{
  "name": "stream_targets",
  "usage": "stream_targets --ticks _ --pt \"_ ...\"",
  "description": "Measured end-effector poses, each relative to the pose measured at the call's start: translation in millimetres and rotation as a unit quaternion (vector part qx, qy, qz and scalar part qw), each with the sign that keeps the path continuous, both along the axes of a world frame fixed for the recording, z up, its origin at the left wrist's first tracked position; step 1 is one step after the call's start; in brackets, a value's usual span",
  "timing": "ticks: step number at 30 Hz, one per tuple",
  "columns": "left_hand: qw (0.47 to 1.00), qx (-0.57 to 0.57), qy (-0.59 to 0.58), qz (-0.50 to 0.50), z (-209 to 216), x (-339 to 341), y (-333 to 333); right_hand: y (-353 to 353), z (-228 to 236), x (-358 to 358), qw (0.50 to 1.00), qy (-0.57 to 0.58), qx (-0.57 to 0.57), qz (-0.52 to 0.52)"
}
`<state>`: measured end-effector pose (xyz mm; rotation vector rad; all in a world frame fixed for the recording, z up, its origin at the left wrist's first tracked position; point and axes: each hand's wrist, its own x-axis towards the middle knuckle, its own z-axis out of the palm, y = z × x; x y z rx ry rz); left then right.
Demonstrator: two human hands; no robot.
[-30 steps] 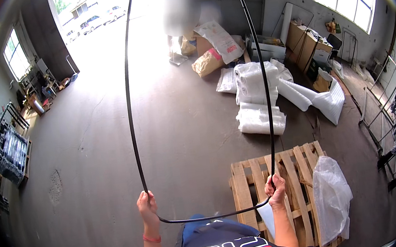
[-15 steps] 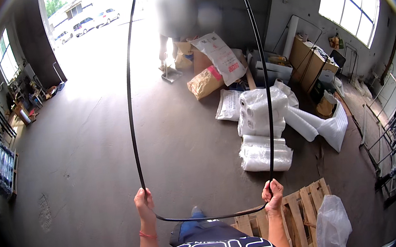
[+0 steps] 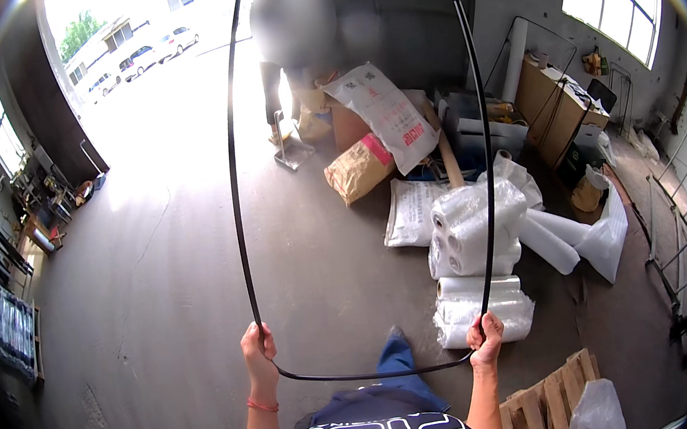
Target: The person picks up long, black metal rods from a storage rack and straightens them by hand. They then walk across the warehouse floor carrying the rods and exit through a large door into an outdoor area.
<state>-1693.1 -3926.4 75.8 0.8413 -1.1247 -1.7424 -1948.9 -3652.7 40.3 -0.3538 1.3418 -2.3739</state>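
A long black U-shaped tube frame (image 3: 377,373) stretches away from me, its rounded end close to my body. Both its long sides run out past the top of the view, so the far end is out of sight. My left hand (image 3: 257,342) is closed round the left side just above the bend, with a red band on that wrist. On the opposite side, my right hand (image 3: 485,337) grips the tube at about the same height. Seen through and behind the right side are clear-wrapped white rolls (image 3: 479,229) on the floor.
Sacks (image 3: 384,118) and a brown paper bag (image 3: 360,169) are piled ahead, near a blurred person (image 3: 289,19) by the bright doorway. A wooden pallet (image 3: 547,402) lies at my lower right. Metal frames stand by the right wall; a wrapped stack (image 3: 11,329) is at far left.
I have stepped forward, with one leg now showing ahead. The pallet has slid lower in view and the rolls sit nearer. Both hands keep their hold on the tube frame.
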Motion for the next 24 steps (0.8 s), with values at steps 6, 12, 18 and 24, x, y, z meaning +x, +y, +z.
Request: stream_targets --ticks 6,12,18,24 --pt "0.998 0.023 -0.023 0.06 11 -105 -79 -111 5 -130 0.998 -0.022 0.005 0.063" --pt "0.995 0.024 -0.038 0.094 12 -185 -151 -197 18 -223 0.995 -0.045 0.02 0.084" --pt "0.992 0.048 -0.042 0.113 -13 -225 -235 -287 1 -275 0.991 -0.054 0.053 0.108" --pt "0.992 0.079 -0.041 0.094 -16 -287 -362 -404 2 -326 0.989 -0.052 0.092 0.102"
